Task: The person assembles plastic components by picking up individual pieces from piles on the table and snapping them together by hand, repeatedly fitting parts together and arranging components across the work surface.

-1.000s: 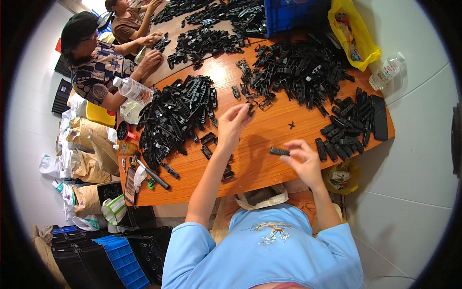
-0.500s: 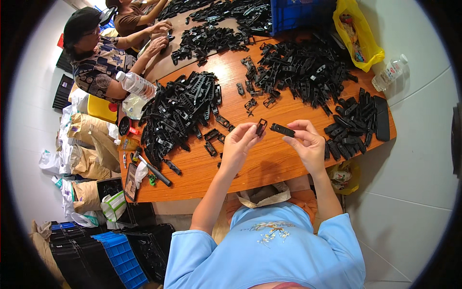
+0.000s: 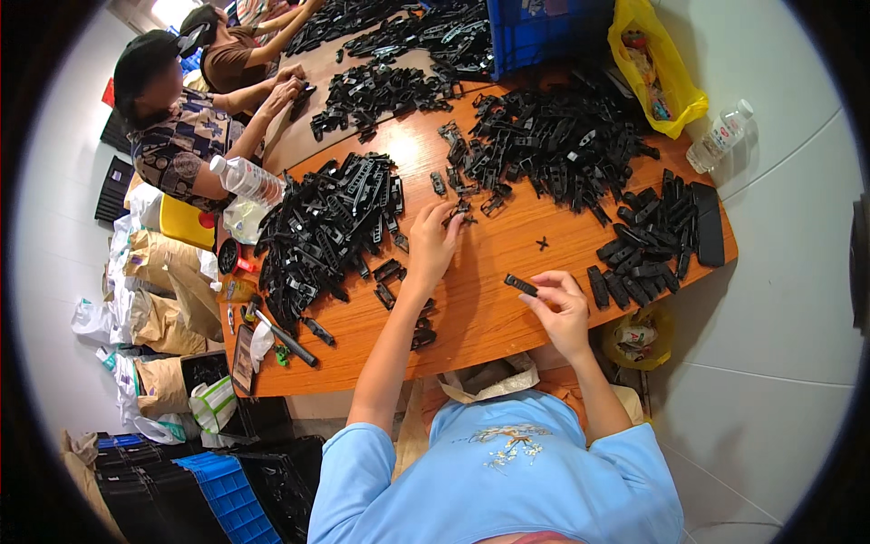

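Observation:
My right hand [image 3: 564, 313] pinches a narrow, dark plastic piece [image 3: 521, 285] between thumb and fingers, just above the table's near part. My left hand [image 3: 433, 243] reaches further out, its thumb and fingertips closed on a small black plastic part [image 3: 461, 211] at the near edge of some loose parts. Its fingers partly hide that part. Between the hands and a little to the right lies a tiny black X-shaped piece [image 3: 542, 243]. Several open black frames [image 3: 385, 296] lie beside my left forearm.
The wooden table [image 3: 494, 340] bears heaps of black parts at left [image 3: 331, 222] and far right [image 3: 562, 136]. Finished-looking dark pieces [image 3: 639, 249] lie at right. A hammer [image 3: 288, 339], bottles [image 3: 720, 138], a yellow bag [image 3: 648, 72] and a blue crate [image 3: 548, 36] stand around; co-workers sit far left.
My left hand has moved away from my right, outward to the loose parts. The small frame it held up is no longer seen there. My right hand has lowered slightly, still holding its piece.

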Demonstrator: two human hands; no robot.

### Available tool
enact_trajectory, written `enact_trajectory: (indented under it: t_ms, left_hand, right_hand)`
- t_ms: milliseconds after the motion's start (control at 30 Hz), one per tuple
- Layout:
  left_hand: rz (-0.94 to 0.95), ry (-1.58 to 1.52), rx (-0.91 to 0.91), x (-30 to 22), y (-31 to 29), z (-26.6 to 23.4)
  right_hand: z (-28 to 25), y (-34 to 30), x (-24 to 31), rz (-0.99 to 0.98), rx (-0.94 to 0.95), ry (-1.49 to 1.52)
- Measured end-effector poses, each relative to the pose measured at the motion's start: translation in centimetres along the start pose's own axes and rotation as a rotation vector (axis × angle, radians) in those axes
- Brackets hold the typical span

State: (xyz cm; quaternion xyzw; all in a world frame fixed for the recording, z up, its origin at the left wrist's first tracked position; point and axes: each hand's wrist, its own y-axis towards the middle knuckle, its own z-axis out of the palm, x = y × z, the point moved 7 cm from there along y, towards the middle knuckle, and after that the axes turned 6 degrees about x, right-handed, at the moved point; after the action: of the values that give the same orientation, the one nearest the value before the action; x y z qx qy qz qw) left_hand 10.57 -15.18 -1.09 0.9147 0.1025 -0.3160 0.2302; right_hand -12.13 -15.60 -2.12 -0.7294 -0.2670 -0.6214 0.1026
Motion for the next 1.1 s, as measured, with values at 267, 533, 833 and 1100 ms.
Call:
enact_trajectory:
  t_ms: [267,533,833,1100]
  left_hand:
    - [0.085,0.013,0.009,-1.7,7.9,4.5]
    - [0.024,0.102,0.026,-1.5,11.2,7.3]
    - [-0.443,-1.089,0.226,-0.7,4.3,5.4]
    - [-0.545,-1.35,0.264,-4.3,-4.4,1.4]
  right_hand:
    - [0.9,-0.4,-1.9,-0.045,-0.066,-0.031]
    - [0.8,-0.6,-2.0,-0.035,-0.078,-0.064]
    - [0.0,-0.4,-2.1,0.002,-0.087,0.105]
    - [-1.1,3.0,2.0,0.059,0.08,0.552]
